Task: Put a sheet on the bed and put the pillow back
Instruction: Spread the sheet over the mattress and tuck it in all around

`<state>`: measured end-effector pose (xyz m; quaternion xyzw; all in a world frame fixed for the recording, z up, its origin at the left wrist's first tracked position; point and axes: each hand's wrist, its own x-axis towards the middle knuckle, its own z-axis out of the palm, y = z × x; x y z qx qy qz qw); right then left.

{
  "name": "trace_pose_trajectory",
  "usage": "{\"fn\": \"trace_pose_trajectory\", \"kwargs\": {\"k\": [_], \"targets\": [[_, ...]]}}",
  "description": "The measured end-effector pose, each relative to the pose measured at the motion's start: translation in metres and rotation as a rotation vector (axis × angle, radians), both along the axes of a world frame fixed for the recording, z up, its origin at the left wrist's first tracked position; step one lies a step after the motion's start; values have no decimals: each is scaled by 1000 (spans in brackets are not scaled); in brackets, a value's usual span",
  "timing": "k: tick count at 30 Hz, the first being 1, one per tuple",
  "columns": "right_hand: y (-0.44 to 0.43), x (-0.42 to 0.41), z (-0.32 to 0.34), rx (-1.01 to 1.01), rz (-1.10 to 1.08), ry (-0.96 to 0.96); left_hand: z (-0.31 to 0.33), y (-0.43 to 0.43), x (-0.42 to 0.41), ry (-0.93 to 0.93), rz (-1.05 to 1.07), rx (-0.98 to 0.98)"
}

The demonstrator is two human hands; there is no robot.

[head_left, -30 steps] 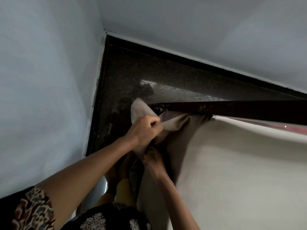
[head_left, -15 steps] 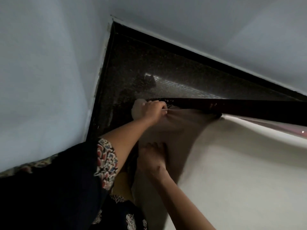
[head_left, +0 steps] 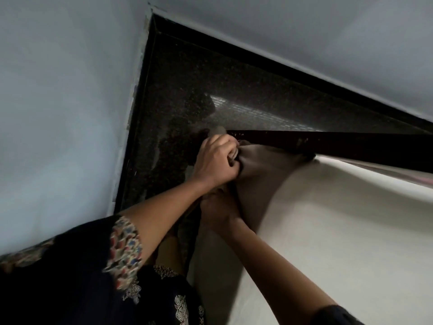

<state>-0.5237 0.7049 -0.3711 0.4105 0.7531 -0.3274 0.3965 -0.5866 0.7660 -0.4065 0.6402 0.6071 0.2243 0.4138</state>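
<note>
A beige sheet point(head_left: 328, 231) covers the mattress at the right and bunches into dark folds at the bed's corner. My left hand point(head_left: 216, 160) grips the bunched corner of the sheet right against the end of the dark bed frame rail point(head_left: 339, 146). My right hand point(head_left: 220, 212) lies just below it on the sheet's hanging side, its fingers hidden under my left wrist. No pillow is in view.
Dark speckled floor point(head_left: 210, 90) fills a narrow wedge between the bed and two pale walls point(head_left: 65, 102) that meet in a corner at top left. My legs and dark patterned clothing point(head_left: 93, 277) stand in the tight gap beside the bed.
My left hand has pulled the sheet corner down tighter against the rail's end, and the loose flap above it has nearly vanished. My right hand has moved up under the left wrist.
</note>
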Motion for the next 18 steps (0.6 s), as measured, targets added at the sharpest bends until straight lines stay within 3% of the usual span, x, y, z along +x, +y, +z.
{"fn": "trace_pose_trajectory", "kwargs": {"k": [3, 6, 9, 11, 13, 18], "targets": [[-3, 0, 2, 7, 65, -1, 13, -4, -12, -203, 2, -212], [-4, -7, 9, 35, -83, -4, 5, -4, -18, -344, 38, -545], [-6, -11, 13, 34, -33, 46, -1, 4, -22, -306, 21, -663], [-8, -14, 14, -71, 26, 25, -3, 10, -19, -184, -65, -676], [-7, -17, 21, 0, 111, 22, -5, 15, -11, -72, -122, -624], [0, -17, 20, 130, 176, -42, -10, 15, -1, 244, 84, -278]]}}
